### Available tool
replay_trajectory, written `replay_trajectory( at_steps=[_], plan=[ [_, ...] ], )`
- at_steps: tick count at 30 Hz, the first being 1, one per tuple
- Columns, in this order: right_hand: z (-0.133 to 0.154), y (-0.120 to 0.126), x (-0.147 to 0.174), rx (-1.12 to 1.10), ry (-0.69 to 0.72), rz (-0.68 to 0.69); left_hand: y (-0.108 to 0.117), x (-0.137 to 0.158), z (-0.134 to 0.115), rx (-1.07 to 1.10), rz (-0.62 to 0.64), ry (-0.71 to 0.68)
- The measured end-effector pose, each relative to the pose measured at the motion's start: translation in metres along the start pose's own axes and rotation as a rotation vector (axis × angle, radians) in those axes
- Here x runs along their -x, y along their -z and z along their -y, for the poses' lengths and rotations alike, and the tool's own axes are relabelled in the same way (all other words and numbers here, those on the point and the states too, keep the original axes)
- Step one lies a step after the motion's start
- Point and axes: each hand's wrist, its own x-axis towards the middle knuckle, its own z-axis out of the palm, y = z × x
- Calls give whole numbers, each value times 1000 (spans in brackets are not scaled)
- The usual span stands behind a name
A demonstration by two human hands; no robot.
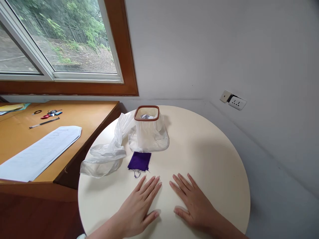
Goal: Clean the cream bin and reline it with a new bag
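My left hand (139, 209) lies flat on the round cream table (214, 166), fingers stretched out and holding nothing. Just beyond its fingertips is a folded purple cloth (140, 161) with frayed threads at its near edge. My right hand (191, 204) also rests palm down with its fingers spread, to the right of the left one and apart from it. Farther back stands a small bin (146, 132) with a brown rim, with crumpled pale material inside. Translucent plastic surrounds its lower part. A clear plastic bag (107, 156) sprawls to the left of the bin and the cloth.
A wooden desk (99, 114) adjoins at the left, bearing a stack of papers (42, 152), a pen (44, 122) and a bunch of keys (52, 113). A white wall (174, 49) with a socket (237, 103) stands behind and to the right. A window is at upper left.
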Motion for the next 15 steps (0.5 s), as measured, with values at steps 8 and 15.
replay_trajectory(
  at_steps=[8, 15],
  plan=[
    [1, 0, -1, 21, 14, -9, 5, 1, 0, 34, -16, -8],
    [-3, -5, -2, 66, 42, -29, 8, 2, -2, 71, 10, 8]
  ],
)
